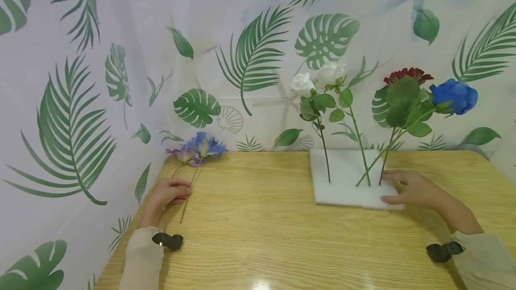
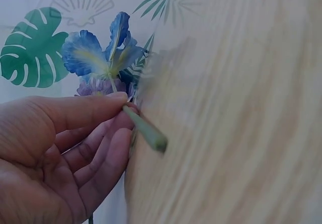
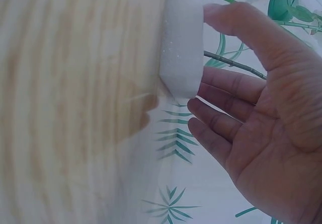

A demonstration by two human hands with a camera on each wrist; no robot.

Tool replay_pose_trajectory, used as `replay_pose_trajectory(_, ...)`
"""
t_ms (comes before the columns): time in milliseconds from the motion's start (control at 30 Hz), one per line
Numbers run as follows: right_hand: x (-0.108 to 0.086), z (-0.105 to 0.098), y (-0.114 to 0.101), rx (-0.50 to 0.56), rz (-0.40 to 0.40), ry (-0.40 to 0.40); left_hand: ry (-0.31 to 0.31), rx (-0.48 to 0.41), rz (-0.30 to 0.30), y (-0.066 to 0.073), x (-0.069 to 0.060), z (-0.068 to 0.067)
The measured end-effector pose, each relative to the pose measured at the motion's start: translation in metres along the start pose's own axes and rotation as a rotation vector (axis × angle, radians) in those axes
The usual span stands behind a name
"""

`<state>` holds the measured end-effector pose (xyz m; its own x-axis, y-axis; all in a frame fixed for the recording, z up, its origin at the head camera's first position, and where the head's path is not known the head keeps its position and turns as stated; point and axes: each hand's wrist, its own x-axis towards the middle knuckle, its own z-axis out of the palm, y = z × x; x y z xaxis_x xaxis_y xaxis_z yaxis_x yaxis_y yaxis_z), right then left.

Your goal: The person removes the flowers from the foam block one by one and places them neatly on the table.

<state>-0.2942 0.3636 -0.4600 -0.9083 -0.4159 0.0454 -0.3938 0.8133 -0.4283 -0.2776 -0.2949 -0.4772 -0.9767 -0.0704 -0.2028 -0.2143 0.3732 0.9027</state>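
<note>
My left hand [image 1: 169, 193] pinches the thin stem of a blue flower [image 1: 208, 146] between thumb and fingers, at the table's left side. The left wrist view shows the stem's green cut end [image 2: 146, 131] poking out past the fingertips. Beside the blue bloom is a purple flower [image 1: 186, 155]. On the right, my right hand [image 1: 419, 194] rests at the right edge of a white foam block [image 1: 342, 169], fingers spread and fairly straight. Upright in the foam stand two white roses [image 1: 303, 85], a dark red flower [image 1: 410, 75] and a leaning blue rose [image 1: 455, 96].
The wooden table [image 1: 250, 218] stretches between both hands. A leaf-printed white curtain [image 1: 141, 70] hangs behind it and along its left side. The standing flowers rise high above the foam, and the blue rose leans out to the right.
</note>
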Motion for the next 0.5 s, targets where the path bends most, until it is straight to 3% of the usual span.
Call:
replay_pose_trajectory(333,0.0005,0.0002,0.0022,0.017,-0.006,0.004,-0.05,0.059,0.071,0.0049,-0.0003,0.0002)
replay_pose_trajectory(500,0.001,0.0005,0.0026,0.016,0.003,-0.001,-0.063,0.136,0.099,0.007,-0.0006,0.002)
